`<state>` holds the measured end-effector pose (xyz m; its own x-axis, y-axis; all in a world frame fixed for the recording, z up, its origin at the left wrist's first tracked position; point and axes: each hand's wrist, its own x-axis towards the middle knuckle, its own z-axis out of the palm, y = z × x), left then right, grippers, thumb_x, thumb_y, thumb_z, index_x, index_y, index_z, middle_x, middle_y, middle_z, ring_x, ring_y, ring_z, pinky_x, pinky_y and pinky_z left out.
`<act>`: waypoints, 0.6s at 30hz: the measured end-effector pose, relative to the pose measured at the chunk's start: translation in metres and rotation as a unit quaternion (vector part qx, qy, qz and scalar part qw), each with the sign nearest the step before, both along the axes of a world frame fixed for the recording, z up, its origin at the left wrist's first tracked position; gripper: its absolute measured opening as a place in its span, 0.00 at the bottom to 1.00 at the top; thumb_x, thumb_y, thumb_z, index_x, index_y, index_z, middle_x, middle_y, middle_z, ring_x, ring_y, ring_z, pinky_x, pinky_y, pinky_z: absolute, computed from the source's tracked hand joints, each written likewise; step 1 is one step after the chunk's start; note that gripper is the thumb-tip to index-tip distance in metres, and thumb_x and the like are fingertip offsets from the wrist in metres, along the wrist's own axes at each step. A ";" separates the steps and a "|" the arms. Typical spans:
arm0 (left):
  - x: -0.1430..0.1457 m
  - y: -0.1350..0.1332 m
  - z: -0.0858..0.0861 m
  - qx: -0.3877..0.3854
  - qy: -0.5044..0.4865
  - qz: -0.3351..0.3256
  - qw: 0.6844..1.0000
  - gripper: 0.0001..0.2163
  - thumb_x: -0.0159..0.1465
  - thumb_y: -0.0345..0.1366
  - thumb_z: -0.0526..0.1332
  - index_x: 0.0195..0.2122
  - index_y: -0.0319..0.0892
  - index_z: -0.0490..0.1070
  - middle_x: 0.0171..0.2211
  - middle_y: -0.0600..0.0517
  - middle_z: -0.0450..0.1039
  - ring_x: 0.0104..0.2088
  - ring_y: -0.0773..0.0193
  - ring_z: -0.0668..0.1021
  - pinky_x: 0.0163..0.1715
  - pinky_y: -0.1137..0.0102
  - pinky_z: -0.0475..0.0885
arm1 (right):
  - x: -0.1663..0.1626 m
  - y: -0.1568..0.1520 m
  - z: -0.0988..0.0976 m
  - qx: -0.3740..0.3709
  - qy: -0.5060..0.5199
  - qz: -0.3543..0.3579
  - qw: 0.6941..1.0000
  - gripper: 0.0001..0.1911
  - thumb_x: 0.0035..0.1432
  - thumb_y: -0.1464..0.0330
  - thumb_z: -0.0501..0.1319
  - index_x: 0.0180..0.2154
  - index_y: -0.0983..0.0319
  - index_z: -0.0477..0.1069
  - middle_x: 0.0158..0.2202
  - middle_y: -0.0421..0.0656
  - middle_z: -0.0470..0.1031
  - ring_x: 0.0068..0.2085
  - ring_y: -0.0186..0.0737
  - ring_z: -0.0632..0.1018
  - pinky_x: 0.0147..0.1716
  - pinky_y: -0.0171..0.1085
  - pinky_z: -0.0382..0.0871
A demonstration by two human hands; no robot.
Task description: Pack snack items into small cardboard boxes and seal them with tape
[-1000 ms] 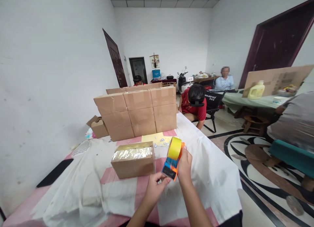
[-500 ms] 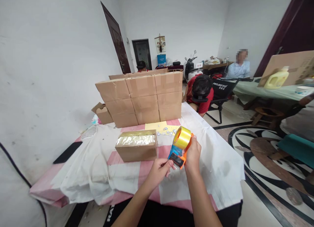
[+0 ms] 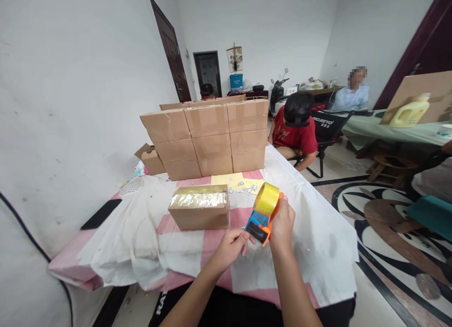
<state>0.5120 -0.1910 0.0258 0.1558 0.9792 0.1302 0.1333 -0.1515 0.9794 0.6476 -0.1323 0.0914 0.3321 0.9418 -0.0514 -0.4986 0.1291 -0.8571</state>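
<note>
My right hand [image 3: 282,221] grips a tape dispenser [image 3: 260,227] with an orange and blue frame and a black front part. A yellowish roll of tape [image 3: 267,199] sits on its upper end. My left hand [image 3: 231,247] is at the dispenser's lower front end, thumb and fingers drawn together; what they pinch, if anything, is too small to make out. Left of the dispenser, a closed cardboard box [image 3: 200,218] stands on the table, shiny tape across its top.
Stacked cardboard boxes [image 3: 212,141] form a wall at the table's back. Before them lies a yellow sheet [image 3: 226,179] with small pieces. A black flat object [image 3: 100,215] and white perforated item [image 3: 131,187] lie left. A person in red [image 3: 294,134] sits behind the right edge.
The view has shifted slightly, so the scene sits further right. The person in red has raised their head and turned. My hands keep nearly the same pose at the dispenser, which is turned slightly.
</note>
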 end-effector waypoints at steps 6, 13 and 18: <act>0.004 -0.001 0.007 -0.014 0.009 0.007 1.000 0.23 0.58 0.57 0.64 0.24 0.38 0.75 0.16 0.55 0.64 0.18 0.70 0.65 0.21 0.74 0.59 | -0.002 0.008 -0.007 -0.017 0.015 0.000 1.000 0.21 0.57 0.50 0.62 0.34 0.62 0.72 0.26 0.38 0.74 0.27 0.38 0.74 0.26 0.34 0.68; 0.000 -0.006 0.020 -0.001 0.081 0.013 0.997 0.21 0.62 0.50 0.62 0.19 0.39 0.70 0.15 0.56 0.62 0.19 0.69 0.65 0.23 0.74 0.59 | -0.005 0.009 -0.007 0.010 0.078 0.031 0.996 0.21 0.55 0.50 0.61 0.36 0.62 0.73 0.25 0.37 0.75 0.25 0.39 0.75 0.27 0.36 0.69; 0.000 -0.010 0.027 0.003 0.091 0.032 0.995 0.20 0.61 0.50 0.61 0.21 0.39 0.73 0.14 0.56 0.61 0.19 0.68 0.65 0.22 0.73 0.59 | -0.006 0.007 -0.009 0.002 0.079 0.034 0.996 0.22 0.55 0.50 0.61 0.38 0.62 0.72 0.23 0.36 0.71 0.23 0.38 0.73 0.24 0.35 0.67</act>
